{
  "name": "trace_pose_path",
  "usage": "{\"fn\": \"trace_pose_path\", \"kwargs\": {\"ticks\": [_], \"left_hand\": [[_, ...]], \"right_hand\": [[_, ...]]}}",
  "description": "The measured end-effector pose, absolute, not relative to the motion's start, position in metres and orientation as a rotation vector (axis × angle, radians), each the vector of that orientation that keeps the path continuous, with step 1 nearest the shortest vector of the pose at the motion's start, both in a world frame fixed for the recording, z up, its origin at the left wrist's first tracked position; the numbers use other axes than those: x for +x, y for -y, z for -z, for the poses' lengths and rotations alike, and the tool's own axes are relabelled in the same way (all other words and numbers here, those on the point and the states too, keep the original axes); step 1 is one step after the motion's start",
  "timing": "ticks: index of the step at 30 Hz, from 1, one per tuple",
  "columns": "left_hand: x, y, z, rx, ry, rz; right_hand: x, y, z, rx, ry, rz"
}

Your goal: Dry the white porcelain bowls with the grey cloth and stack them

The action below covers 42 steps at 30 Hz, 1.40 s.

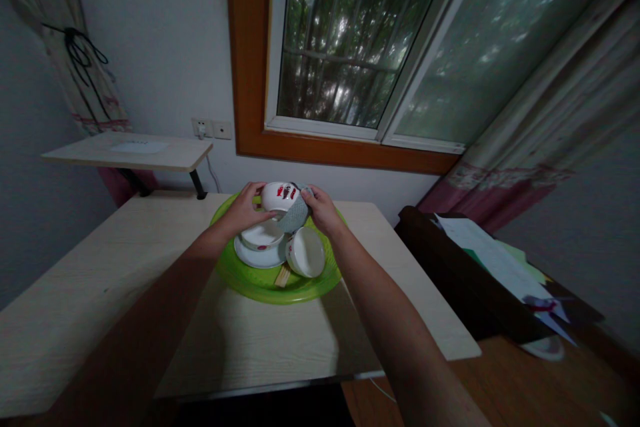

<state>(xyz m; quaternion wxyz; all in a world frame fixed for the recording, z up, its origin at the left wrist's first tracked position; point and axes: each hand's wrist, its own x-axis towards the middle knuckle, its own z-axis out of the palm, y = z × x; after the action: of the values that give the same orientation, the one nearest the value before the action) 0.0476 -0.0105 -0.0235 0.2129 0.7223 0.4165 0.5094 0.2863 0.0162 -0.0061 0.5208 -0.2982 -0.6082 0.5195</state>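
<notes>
Both hands are raised over a green plastic basin (295, 295) on the table. My left hand (245, 208) grips a white bowl (276, 196) with red and dark markings, tilted on its side. In my right hand (323, 208) is a grey-blue cloth (295, 215), which lies against the bowl's right side. Below, inside the basin, another white bowl (263, 235) sits on a white plate (257, 258). To its right a third white bowl (309, 253) leans on its side, its opening facing me. Light wooden chopsticks (283, 275) lie partly under it.
The pale wooden table (100, 293) carries a small raised shelf (135, 152) at the back left, with a paper (139, 146) on it. A window (350, 47) rises behind. At the right stands a dark piece of furniture (450, 267) with papers (495, 260).
</notes>
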Motion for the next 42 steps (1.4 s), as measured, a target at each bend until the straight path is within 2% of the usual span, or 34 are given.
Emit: {"fn": "trace_pose_path", "kwargs": {"ticks": [13, 19, 30, 42], "left_hand": [[0.050, 0.020, 0.011, 2.432, -1.192, -1.315], [0.050, 0.021, 0.011, 2.447, -1.204, -1.316], [0.044, 0.012, 0.018, 2.417, -1.217, -1.405], [0.040, 0.004, 0.025, 2.470, -1.239, -1.362]], "right_hand": [[0.285, -0.014, 0.001, -0.850, 1.574, -0.851], [0.285, -0.018, 0.006, -0.908, 1.509, -0.646], [0.292, 0.005, -0.008, -0.800, 1.771, -1.018], [0.286, 0.001, -0.003, -0.875, 1.807, -0.983]]}}
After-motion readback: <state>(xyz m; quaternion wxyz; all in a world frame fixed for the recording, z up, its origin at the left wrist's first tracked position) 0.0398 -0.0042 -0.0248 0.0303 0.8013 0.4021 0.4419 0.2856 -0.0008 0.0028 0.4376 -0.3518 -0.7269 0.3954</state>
